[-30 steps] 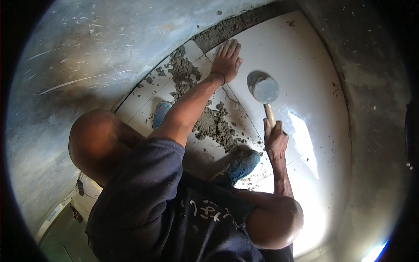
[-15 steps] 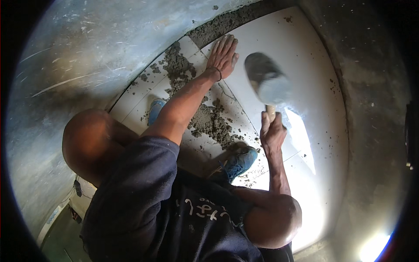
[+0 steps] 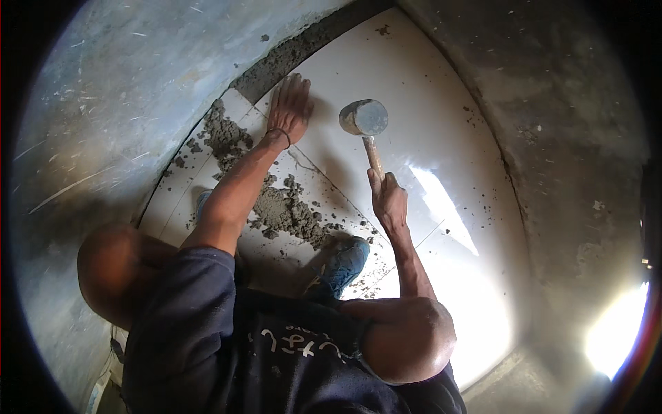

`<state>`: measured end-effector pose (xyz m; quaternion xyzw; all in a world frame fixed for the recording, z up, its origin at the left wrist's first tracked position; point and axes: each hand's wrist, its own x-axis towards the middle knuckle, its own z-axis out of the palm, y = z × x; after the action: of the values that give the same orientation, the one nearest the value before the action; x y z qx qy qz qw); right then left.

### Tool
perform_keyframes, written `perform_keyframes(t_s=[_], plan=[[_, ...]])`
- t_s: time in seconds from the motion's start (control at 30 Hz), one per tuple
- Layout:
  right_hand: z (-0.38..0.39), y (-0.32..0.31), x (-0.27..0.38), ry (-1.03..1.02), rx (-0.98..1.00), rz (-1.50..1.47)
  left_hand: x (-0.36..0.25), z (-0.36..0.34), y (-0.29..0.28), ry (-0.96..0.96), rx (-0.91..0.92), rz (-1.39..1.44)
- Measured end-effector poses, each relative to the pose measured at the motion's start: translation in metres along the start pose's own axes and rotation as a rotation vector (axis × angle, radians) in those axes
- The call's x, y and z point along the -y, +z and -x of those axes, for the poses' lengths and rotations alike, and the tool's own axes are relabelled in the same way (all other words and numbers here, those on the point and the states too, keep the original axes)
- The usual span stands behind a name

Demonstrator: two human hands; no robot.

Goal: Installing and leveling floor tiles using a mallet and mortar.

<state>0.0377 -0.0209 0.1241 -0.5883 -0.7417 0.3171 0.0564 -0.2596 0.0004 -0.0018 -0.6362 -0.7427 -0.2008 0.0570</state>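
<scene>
White tile [image 3: 414,76]: lrg glossy floor slab, straight seam down its L edge, dark mortar strip [image 3: 289,58] exposed along its far edge; grit specks nr its R edge.
L hand [image 3: 291,103]: palm-down by the tile's far L corner, fingers straight & nearly together, tips twd the far edge; grips nothing.
R hand [image 3: 390,203]: fingers clamped on the wooden handle of a mallet [image 3: 365,119], one digit laid along the shaft.
Mallet: pale round face showing, head over the tile's L half, to the R of the L hand & apart from it; contact w/ tile can't be told.
Loose mortar [image 3: 289,210]: strewn in clumps across adjoining tiles [image 3: 169,200], L of the seam, beside a blue shoe [image 3: 348,262].
Step in hand: prob. tapping the slab down into its bed, L hand apparently steadying it or feeling for level.
Next move: likely calls for a measured tap, face square to the tile, L fingers clear; too hard a blow nr the unsupported-looking far edge could crack it.
</scene>
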Motion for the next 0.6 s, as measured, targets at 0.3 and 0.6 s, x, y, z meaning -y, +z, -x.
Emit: perform_keyframes(t_s=[0.3,0.6], plan=[[-0.027,0.021,-0.024,-0.010,-0.065,0.212,-0.005,-0.010,0.008,-0.023,0.109,-0.027],[0.002,0.037,0.020,0.058,0.075,0.080,0.024,-0.025,0.016,0.146,0.097,0.174]])
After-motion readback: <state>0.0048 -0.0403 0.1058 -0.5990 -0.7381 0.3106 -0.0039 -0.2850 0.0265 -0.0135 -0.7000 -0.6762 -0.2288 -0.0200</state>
